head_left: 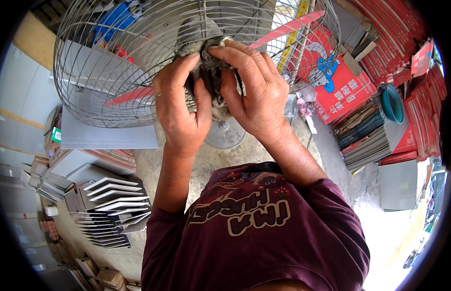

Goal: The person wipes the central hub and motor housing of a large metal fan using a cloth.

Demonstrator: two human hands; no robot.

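A large standing fan with a wire guard (123,72) fills the upper middle, its red blades (291,29) showing through the wires. At the guard's centre is a dark motor part (215,58) coated in thick grey dust. My left hand (179,99) curls around its left side, fingertips on the dusty edge and thumb lower down. From the right, my right hand (254,85) grips the same part, with fingers over its top and thumb near its lower side. The fingers partly hide the part's underside. Below stands the fan's round grey base (225,136) on the floor.
Stacked folded boards (116,208) lie at the left, near a grey panel (109,131). On the right are a red printed carton (339,87), red flattened cardboard stacks (390,29) and a teal basin (392,104). Bright light falls on the floor at lower right.
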